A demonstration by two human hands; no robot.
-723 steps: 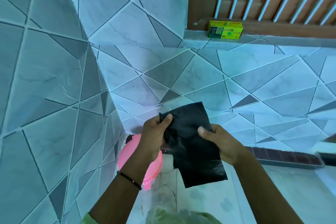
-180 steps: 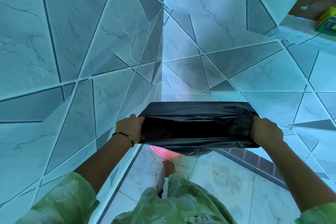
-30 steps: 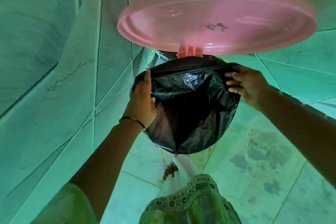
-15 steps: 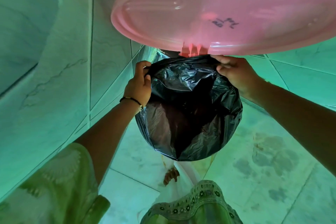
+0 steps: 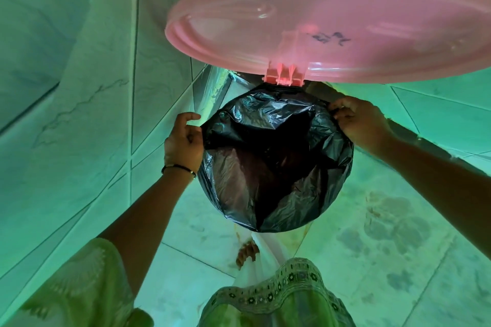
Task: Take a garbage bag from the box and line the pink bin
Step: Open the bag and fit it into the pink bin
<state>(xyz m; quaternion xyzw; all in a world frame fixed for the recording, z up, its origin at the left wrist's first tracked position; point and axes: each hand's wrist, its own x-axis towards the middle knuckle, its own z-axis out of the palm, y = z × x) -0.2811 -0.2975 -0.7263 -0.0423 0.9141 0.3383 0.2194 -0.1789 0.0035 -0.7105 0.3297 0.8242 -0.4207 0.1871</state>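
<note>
**Lining the pink bin, bag stretched over the mouth**

Looking straight down from the head camera, the black garbage bag (image 5: 276,167) sits inside the pink bin, its crinkled plastic spread across the whole round opening and folded over the rim, so none of the bin body really shows. The bin's pink lid (image 5: 332,24) stands flipped up on its hinge at the back edge, with some dark scribble on its underside.

Left hand (image 5: 183,141) is at the left side of the rim, fingers curled and pinching the bag's edge where it wraps over, index finger sticking out a bit above. There's a thin dark bracelet (image 5: 178,167) on that wrist. Right hand (image 5: 358,122) is at the far right of the rim, close to the hinge, fingers curled down and gripping the plastic there too.

The bin stands in a corner, with a marbled tiled wall (image 5: 66,101) on the left and a pale tiled floor (image 5: 385,233) with darker blotches on the right. A bare foot (image 5: 247,252) shows just below the bin, and a green patterned garment (image 5: 279,297) fills the bottom edge.
</note>
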